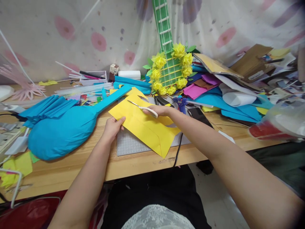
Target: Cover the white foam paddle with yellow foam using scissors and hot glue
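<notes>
A sheet of yellow paper [145, 127] with cut edges lies over a grey cutting mat [128, 144]. My left hand [113, 127] pinches the sheet's left edge between thumb and fingers. White-handled scissors [152, 112] are in my right hand [158, 110], their blades pointing left over the upper part of the sheet. My right fingers are wrapped round the handle and partly hidden. To the left lies a blue paper-covered guitar shape [64, 132], its neck reaching up towards the yellow paper.
A green guitar shape with yellow paper flowers [156, 74] leans at the back. Blue pleated paper [47, 109] lies left. Right are a blue glue gun [181, 103], a black phone [200, 117], piled papers [209, 98] and a plastic cup [274, 127]. A black cable [177, 152] crosses the table edge.
</notes>
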Motion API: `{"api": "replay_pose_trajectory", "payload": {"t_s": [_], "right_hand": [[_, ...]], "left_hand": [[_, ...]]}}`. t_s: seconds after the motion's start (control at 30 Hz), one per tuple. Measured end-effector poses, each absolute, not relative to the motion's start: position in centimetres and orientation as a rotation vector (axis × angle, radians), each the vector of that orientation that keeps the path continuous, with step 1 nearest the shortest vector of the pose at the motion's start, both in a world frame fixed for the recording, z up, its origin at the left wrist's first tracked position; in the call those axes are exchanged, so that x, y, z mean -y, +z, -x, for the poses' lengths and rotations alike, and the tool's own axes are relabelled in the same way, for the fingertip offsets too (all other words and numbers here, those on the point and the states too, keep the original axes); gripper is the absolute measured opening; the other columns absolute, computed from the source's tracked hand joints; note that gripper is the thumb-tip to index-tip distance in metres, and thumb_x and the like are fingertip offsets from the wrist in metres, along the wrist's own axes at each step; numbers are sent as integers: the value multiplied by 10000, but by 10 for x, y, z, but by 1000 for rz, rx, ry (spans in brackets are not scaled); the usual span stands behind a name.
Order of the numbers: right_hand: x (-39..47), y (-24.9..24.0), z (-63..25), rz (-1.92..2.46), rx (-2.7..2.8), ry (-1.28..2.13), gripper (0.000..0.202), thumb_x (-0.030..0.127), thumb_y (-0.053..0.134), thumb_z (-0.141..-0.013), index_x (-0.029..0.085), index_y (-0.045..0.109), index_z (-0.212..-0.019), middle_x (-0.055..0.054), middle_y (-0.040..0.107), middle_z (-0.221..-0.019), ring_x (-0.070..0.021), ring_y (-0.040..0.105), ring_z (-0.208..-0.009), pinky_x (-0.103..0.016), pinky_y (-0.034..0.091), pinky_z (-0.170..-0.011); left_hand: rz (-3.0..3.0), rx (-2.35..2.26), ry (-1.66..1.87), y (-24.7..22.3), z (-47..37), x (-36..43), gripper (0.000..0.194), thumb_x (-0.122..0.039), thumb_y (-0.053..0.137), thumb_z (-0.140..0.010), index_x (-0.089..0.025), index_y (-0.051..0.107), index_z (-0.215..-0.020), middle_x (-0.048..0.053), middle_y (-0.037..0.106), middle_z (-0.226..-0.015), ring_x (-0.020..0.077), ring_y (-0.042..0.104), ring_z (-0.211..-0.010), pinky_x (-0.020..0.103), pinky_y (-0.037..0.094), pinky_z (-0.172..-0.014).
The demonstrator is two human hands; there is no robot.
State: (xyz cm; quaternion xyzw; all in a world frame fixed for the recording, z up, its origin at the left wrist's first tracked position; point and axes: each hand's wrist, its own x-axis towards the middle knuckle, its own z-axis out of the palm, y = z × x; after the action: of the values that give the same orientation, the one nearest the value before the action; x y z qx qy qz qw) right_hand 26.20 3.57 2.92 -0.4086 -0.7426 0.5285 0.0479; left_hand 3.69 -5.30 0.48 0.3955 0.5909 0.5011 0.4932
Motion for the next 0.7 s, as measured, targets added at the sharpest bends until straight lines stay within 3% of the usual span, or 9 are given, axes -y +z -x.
{"api": "replay_pose_trajectory", "payload": {"t_s": [0.23, 0.43, 0.7], "right_hand": [[-40, 38, -256, 1306, 2291, 1625, 435, 580, 467, -856, 147, 510, -865, -1, 445, -729, -69, 375, -548, -184, 326, -447], [-46, 41, -251, 1250, 2327, 1645, 486, 640, 493, -803, 165, 419, -739, 33, 335, -646, -65, 302, -517, -193, 271, -412], [-49, 47, -246, 1305, 2331, 1601, 515, 666, 489, -786, 161, 412, -721, 35, 342, -643, -62, 317, -530, -188, 283, -428]], "left_hand": [[-1010, -1419, 1179, 5, -37, 54, 252, -325, 735, -572, -126, 609, -662, -9, 583, -495, 61, 395, -325, 202, 261, -356], [-1034, -1462, 1166, 9, -38, 56, 179, -286, 688, -632, -136, 591, -627, -23, 527, -422, 71, 392, -326, 201, 268, -365], [-1060, -1468, 1170, 6, -36, 54, 175, -287, 670, -643, -135, 590, -613, -8, 533, -401, 78, 390, -322, 199, 267, -366]]}}
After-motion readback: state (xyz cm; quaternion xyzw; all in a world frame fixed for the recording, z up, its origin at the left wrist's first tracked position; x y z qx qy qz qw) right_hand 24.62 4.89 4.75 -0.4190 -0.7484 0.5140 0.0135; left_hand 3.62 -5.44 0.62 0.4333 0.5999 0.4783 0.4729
